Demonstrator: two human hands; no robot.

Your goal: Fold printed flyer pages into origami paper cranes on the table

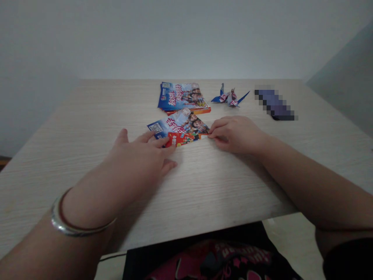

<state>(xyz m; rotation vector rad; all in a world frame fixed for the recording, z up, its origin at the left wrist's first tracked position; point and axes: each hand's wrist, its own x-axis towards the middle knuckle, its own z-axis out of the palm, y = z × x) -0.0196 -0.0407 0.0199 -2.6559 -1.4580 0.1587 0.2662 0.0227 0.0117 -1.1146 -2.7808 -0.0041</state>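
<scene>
A printed paper flyer (182,126) lies on the table in front of me, with its near edge folded up so that a red printed strip shows against the blue side. My left hand (142,151) rests over its left end, fingers spread, the fingertips touching the paper. At the right corner, my right hand (233,134) pinches the paper between thumb and fingers. Just behind the flyer is a stack of similar flyers (183,96). Two folded paper cranes (230,97) in the same blue print sit to the right of the stack.
A dark phone-like object (275,104), blurred by pixelation, lies at the back right of the pale wooden table (87,112). A grey wall (186,39) rises behind the table's far edge. The near table edge crosses just above my lap.
</scene>
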